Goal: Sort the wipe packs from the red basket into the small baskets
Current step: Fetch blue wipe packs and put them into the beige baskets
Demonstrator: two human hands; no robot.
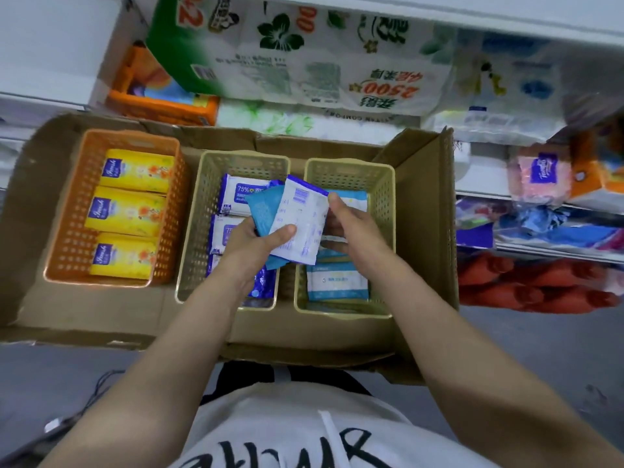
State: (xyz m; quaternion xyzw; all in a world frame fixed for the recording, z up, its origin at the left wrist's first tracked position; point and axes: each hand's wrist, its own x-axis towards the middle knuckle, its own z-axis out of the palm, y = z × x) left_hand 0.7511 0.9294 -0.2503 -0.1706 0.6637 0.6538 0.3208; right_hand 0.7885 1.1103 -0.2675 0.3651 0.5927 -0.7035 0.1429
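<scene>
My left hand [256,244] pinches 2 fanned wipe packs, white pack [300,228] over teal pack [265,206]; my right hand [351,228] pinches the white one's edge to separate them for sorting.

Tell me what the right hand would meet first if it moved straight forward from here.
Probably the far wall of the right beige basket, since the right hand points that way above the blue-and-white packs; depth is uncertain.

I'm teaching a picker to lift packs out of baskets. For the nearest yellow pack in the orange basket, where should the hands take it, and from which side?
Come from above. The nearest yellow pack lies flat, face up, in the orange basket, with the basket's walls close at its near and left edges and another yellow pack against its far edge. Pinching across its two short ends, left and right, looks most workable, probably easiest at the right end.
</scene>
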